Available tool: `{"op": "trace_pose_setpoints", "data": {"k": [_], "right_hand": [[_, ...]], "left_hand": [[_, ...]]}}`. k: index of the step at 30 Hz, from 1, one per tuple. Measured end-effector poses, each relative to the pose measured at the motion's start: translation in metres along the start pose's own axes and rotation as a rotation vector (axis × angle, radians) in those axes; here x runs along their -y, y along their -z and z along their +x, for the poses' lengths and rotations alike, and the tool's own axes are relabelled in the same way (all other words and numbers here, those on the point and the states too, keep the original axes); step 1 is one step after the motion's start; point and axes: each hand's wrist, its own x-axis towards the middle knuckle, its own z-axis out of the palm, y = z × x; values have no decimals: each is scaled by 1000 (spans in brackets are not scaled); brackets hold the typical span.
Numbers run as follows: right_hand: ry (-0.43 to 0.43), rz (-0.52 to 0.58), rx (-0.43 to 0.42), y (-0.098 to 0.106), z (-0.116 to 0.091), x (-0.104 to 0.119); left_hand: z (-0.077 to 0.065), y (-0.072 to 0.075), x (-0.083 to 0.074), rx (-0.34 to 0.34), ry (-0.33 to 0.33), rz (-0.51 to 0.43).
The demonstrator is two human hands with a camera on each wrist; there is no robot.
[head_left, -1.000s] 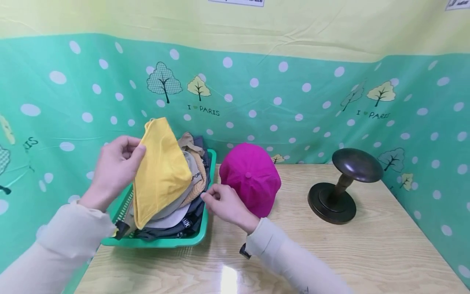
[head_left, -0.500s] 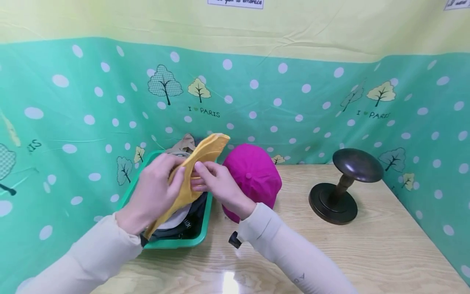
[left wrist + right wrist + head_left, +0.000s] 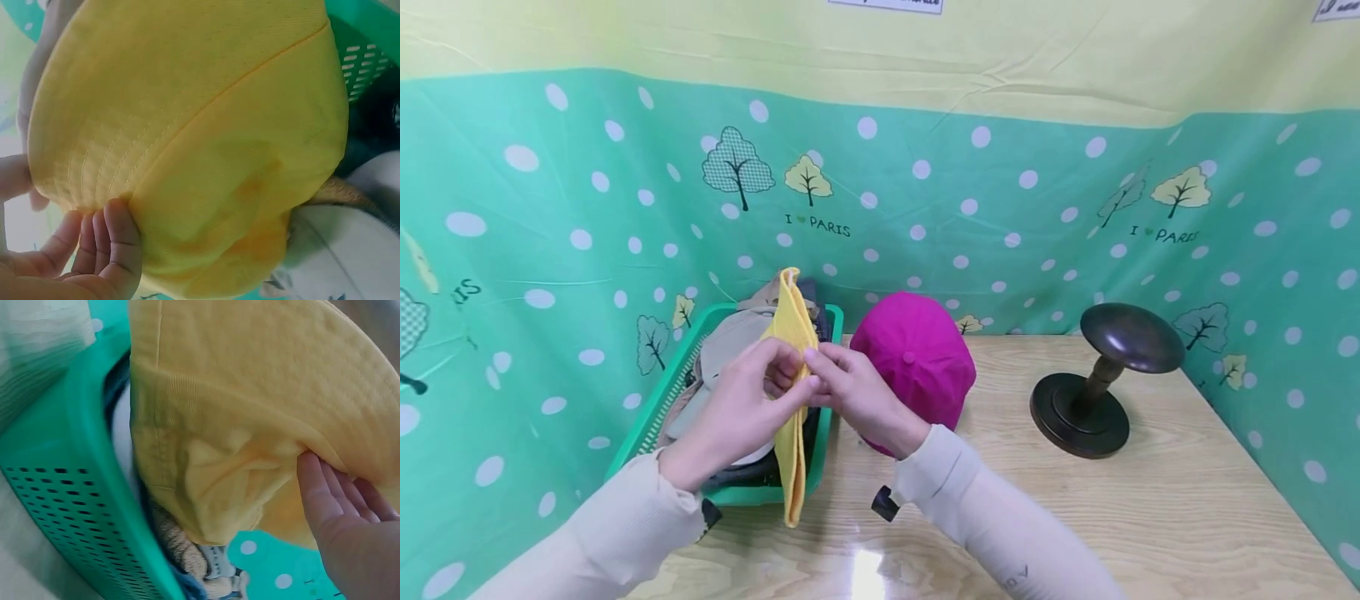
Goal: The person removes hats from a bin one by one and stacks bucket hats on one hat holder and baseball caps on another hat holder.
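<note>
A yellow bucket hat [image 3: 792,458], folded flat, stands edge-on above the basket in the head view. My left hand [image 3: 741,408] pinches its brim from the left. From the right, my right hand [image 3: 868,400] pinches the same edge, the fingertips of both hands close together. Curved stitching shows on the hat's brim [image 3: 94,144] in the left wrist view. Seen from the right wrist, my fingers reach into the fold between brim and crown [image 3: 219,469]. Below is a green basket [image 3: 745,497] with several hats, such as a grey cap [image 3: 733,333].
A magenta cap [image 3: 913,358] lies on the wooden table [image 3: 985,475], right of the basket. Farther right stands a dark hat stand [image 3: 1131,337] with a round base. A dotted curtain [image 3: 925,200] encloses the back and sides.
The left hand has brought the yellow bucket hat rightward from the basket's left side. My right hand has come to it and now grips it too. The hat has turned edge-on.
</note>
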Motion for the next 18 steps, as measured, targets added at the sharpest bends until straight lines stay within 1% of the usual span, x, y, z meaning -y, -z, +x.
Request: {"op": "trace_pose_setpoints", "data": {"k": [4, 7, 9, 12, 15, 18], "right_hand": [[1, 41, 35, 3, -2, -8], [13, 60, 55, 4, -3, -12], [22, 68, 65, 3, -3, -13], [18, 80, 57, 3, -3, -13], [1, 75, 23, 1, -4, -12], [-18, 34, -25, 0, -4, -10]], "left_hand": [[-2, -2, 5, 14, 98, -12], [-3, -3, 7, 6, 152, -7], [-3, -4, 8, -1, 168, -6], [-4, -4, 9, -4, 184, -8], [-5, -5, 9, -2, 196, -5], [-5, -5, 10, -1, 192, -11]]}}
